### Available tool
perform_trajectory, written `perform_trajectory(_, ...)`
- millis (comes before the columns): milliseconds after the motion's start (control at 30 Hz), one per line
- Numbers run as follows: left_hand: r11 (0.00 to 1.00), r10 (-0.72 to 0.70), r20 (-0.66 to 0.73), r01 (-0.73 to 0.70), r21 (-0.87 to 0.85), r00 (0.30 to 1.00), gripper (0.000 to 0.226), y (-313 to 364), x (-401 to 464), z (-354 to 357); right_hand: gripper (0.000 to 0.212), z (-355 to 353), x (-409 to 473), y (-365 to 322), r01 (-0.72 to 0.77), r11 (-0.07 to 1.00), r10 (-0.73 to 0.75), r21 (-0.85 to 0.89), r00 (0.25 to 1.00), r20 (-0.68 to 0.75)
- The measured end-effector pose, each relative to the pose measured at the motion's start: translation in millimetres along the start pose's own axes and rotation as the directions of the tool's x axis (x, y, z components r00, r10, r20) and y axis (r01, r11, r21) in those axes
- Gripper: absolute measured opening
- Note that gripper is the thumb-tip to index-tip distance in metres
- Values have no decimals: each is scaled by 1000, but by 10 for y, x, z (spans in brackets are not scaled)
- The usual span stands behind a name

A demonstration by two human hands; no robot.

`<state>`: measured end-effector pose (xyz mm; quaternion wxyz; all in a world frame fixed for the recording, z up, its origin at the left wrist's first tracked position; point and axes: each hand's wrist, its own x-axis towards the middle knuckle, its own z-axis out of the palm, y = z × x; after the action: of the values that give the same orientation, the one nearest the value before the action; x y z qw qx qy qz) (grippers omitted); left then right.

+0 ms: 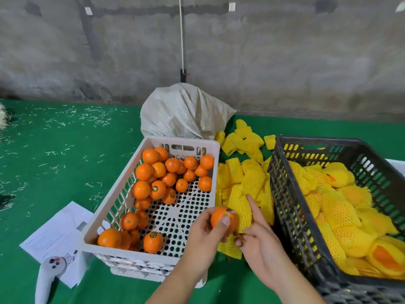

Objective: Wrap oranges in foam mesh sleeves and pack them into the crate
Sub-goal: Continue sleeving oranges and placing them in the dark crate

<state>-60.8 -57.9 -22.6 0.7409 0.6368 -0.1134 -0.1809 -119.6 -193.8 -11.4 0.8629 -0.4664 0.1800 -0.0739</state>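
My left hand (202, 232) grips a bare orange (220, 218), thumb across its front, just right of the white crate (151, 254). That crate holds several loose oranges (151, 189). My right hand (256, 233) reaches into the pile of yellow foam mesh sleeves (243, 183) between the crates. Its index finger is stretched out along a sleeve (237, 205) and its thumb and curled fingers pinch that sleeve's lower edge. The dark crate (291, 207) on the right holds several oranges wrapped in sleeves (341, 216).
A white woven sack (182, 113) stands behind the white crate. Sheets of paper (54, 235) and a white sock-like object (48, 275) lie at the front left on the green surface (54, 161). A concrete wall rises behind.
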Motion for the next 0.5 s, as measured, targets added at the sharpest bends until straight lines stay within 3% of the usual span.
perform_trajectory(100, 1000, -7, -3, 6, -15, 1000, 63, 9, 5, -16, 91, 109, -58, -52, 137, 943, -159, -302, 986, -49)
perform_trajectory(267, 997, -16, -13, 15, -81, 1000, 60, -5, -15, -20, 36, 197, -95, -111, 271, 798, -340, -538, 940, -30)
perform_trajectory(400, 988, -66, 28, 70, -138, 997, 61, -24, 12, -39, 31, 142, -126, -211, 246, 768, -285, -591, 958, 27)
perform_trajectory(500, 969, -96, 20, 98, -227, 995, 65, -60, 44, -49, 17, 116, -114, -254, 284, 731, -339, -620, 940, 31)
